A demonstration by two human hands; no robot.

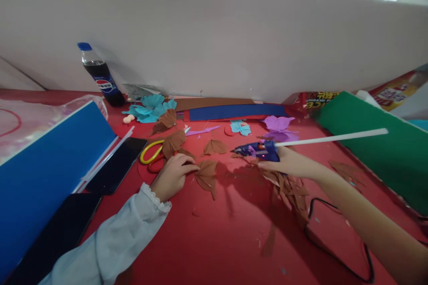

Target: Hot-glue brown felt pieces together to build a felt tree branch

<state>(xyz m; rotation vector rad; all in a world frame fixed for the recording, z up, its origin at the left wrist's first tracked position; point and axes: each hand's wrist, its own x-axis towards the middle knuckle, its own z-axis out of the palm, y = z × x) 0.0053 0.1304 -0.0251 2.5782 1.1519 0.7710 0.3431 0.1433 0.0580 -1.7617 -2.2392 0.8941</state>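
Note:
In my right hand (pixel 290 163) is a dark blue hot glue gun (pixel 262 150), its nozzle pointing left. A long white glue stick (pixel 334 137) sticks out of its back to the right, and a small orange light shows on its body. My left hand (pixel 171 177) has its fingers closed at the left edge of a fan-shaped brown paper petal (pixel 206 177) on the red table. Another brown petal (pixel 214 146) lies just behind it. Scissors with yellow handles (pixel 150 153) lie beside my left hand, partly under brown paper (pixel 174 141).
Two dark phones (pixel 117 164) and a blue board (pixel 56 178) are at left. Behind are turquoise paper flowers (pixel 152 109), a cola bottle (pixel 103 78) and a purple flower (pixel 279 127). A green board (pixel 371 147) stands right. A black cord (pixel 334 256) loops below my right arm.

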